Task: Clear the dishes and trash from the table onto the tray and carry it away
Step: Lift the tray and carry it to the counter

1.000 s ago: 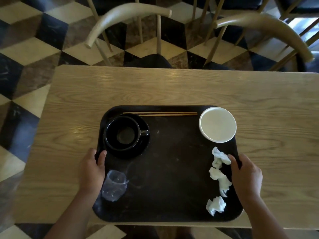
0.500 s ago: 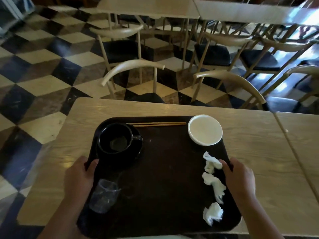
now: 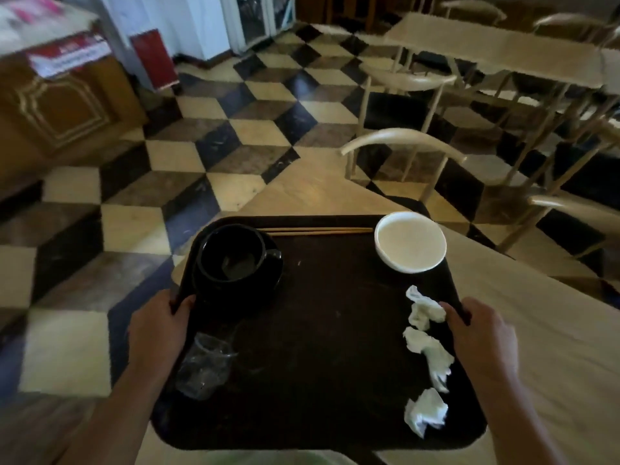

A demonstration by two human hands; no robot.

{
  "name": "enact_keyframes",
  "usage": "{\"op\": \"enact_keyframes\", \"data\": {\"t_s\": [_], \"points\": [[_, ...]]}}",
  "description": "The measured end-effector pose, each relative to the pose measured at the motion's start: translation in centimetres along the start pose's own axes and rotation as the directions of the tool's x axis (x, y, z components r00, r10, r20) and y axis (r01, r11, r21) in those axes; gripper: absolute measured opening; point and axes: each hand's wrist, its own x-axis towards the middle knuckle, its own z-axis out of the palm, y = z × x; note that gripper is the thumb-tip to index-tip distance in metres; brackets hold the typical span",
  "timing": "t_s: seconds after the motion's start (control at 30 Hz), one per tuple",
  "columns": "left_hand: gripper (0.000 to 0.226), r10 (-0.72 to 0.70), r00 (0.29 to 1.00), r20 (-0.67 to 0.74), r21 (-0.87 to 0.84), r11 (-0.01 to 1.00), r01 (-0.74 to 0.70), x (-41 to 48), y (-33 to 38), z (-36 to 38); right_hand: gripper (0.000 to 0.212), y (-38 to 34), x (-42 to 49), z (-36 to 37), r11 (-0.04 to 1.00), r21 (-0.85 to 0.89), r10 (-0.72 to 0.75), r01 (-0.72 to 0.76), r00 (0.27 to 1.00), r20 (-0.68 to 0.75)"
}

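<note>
From the head camera we see our left hand (image 3: 161,325) and right hand (image 3: 478,333) each wrapped around an opposite side rim of the dark tray (image 3: 322,330), thumbs on top and the other fingers hidden beneath, a grip that should keep the load level. The tray seems lifted and partly past the edge of the wooden table (image 3: 553,330), with checkered floor (image 3: 134,229) showing beyond its left side. On it, the black cup (image 3: 231,255) sits on its saucer at the far left, chopsticks (image 3: 315,231) lie along the far rim, and the white bowl (image 3: 411,241) stands at the far right. The clear glass (image 3: 204,365) rests just beside our left thumb, and crumpled napkins (image 3: 427,350) line the right edge. Everything looks loaded, so we judge only the carrying remains; the light glass and napkins could slide if we tilt
</note>
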Motion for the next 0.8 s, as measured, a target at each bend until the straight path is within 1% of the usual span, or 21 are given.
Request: {"op": "enact_keyframes", "data": {"t_s": [0.1, 0.17, 0.23, 0.3, 0.37, 0.5, 0.6, 0.67, 0.8], "points": [[0.026, -0.134, 0.989, -0.055, 0.027, 0.99, 0.136, -2.5, -3.8, -3.2, 0.041, -3.9, 0.4, 1.8, 0.993, 0.023, -0.114, 0.113, 0.99, 0.085], [0.03, -0.253, 0.962, -0.102, 0.004, 0.967, 0.254, -4.2, -6.1, -5.0, 0.041, -6.8, 0.4, 3.2, 0.982, 0.043, -0.188, 0.184, 0.974, 0.126], [0.031, -0.336, 0.93, -0.146, -0.013, 0.941, 0.338, -5.8, -8.7, -6.8, 0.04, -9.9, 0.3, 4.7, 0.96, 0.053, -0.279, 0.274, 0.945, 0.172], [0.031, -0.378, 0.908, -0.178, -0.015, 0.924, 0.382, -7.1, -11.7, -8.6, 0.037, -13.3, 0.1, 6.4, 0.933, 0.057, -0.358, 0.355, 0.906, 0.228], [0.026, -0.432, 0.881, -0.194, -0.041, 0.901, 0.432, -8.5, -14.6, -10.3, 0.036, -17.1, -0.4, 8.2, 0.907, 0.075, -0.419, 0.415, 0.866, 0.273], [0.018, -0.571, 0.782, -0.25, -0.147, 0.821, 0.552, -10.0, -19.6, -13.3, 0.035, -24.6, -2.3, 12.3, 0.833, 0.111, -0.545, 0.542, 0.769, 0.334], [0.023, -0.654, 0.697, -0.294, -0.165, 0.753, 0.637, -9.8, -23.5, -15.8, 0.036, -30.5, -4.4, 15.7, 0.775, 0.116, -0.615, 0.622, 0.698, 0.367], [0.033, -0.688, 0.641, -0.341, -0.139, 0.711, 0.689, -9.3, -26.0, -17.7, 0.036, -34.4, -6.1, 17.9, 0.746, 0.116, -0.644, 0.656, 0.667, 0.374], [0.029, -0.752, 0.577, -0.318, -0.165, 0.644, 0.747, -8.1, -31.3, -21.3, 0.031, -42.2, -9.8, 21.4, 0.703, 0.097, -0.676, 0.705, 0.62, 0.398]]}}
